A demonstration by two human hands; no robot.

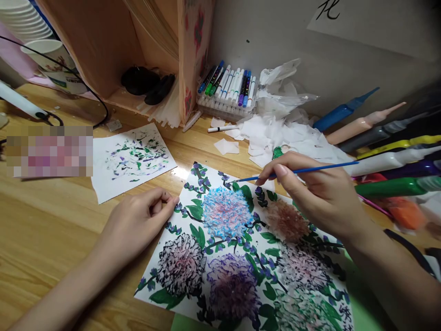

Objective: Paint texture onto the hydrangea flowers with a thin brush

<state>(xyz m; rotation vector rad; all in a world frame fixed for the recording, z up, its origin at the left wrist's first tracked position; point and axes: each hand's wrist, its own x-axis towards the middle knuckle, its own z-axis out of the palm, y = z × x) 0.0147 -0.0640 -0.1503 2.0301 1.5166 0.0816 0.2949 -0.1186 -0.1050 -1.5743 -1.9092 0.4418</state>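
Note:
A white sheet bearing a flower picture [213,250] lies in front of me, with fluffy round blossoms in blue, brown, black, purple and green among painted leaves. My right hand [310,193] pinches a thin blue paintbrush [310,169]. The brush tip is over the upper part of the sheet, just above the blue blossom [227,211]; whether it touches the paper I cannot tell. At the sheet's left edge, my left hand [144,220] rests with its fingers curled, thumb and forefinger closed on the paper's edge.
Left of the sheet lies a paint-smeared paper [134,158]. Behind are a box of markers [227,87], torn white paper scraps [292,133] and an orange-pink cardboard shelf [155,41]. Several paint bottles [389,187] crowd the right side. Paper cups [48,55] stand at far left.

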